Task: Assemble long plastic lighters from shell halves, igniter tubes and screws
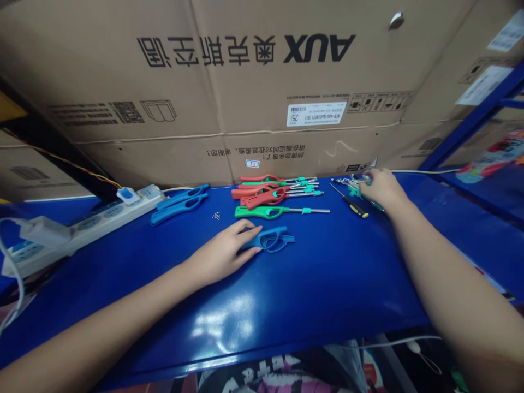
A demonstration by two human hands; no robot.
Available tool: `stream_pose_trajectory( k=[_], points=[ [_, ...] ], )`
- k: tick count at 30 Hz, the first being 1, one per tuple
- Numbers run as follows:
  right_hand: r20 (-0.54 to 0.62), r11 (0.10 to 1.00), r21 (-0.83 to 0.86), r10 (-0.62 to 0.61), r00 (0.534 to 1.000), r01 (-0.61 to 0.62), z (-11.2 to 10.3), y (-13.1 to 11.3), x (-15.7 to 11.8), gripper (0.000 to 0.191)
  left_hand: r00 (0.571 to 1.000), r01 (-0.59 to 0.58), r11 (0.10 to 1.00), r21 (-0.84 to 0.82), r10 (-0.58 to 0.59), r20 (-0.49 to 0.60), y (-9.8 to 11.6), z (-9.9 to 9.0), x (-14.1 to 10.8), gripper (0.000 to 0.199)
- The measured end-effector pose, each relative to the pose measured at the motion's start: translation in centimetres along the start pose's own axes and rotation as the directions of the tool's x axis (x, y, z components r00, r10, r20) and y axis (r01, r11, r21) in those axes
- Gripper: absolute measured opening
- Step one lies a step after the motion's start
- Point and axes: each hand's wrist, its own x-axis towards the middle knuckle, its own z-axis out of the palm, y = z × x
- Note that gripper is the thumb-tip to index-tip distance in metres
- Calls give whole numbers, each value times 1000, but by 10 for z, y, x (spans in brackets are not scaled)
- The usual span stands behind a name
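Observation:
My left hand (229, 252) is closed around the handle end of a blue lighter casing (273, 240), the open-looped body of a long gas lighter, low over the table. At the back right, my right hand (381, 188) reaches into a small pile of lighter parts (352, 182), metal and green pieces. Its fingers are bent down and drawn together there; what they grip is hidden. A black-and-yellow screwdriver (355, 207) lies just left of that hand. Beyond my left hand rest a green lighter (262, 212) and several red lighters (262, 195) with metal tubes.
Blue lighter casings (180, 204) lie at the left, beside a white power strip (123, 214) with plugs in it. Tiny metal bits (216, 215) sit on the blue table (311, 295). A large cardboard box (245, 98) walls off the back; a blue metal post (475, 120) stands right.

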Motion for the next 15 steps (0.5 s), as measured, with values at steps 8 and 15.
stream_pose_trajectory(
  k=[8, 15],
  points=[
    [-83, 917, 146, -362, 928, 371, -3, -46, -27, 31, 997, -67, 988, 139, 63, 34, 4, -2, 1, 44],
    [33, 508, 302, -851, 524, 807, -7, -101, -82, 31, 987, -114, 985, 129, 98, 129, 6, -9, 1, 42]
  ],
)
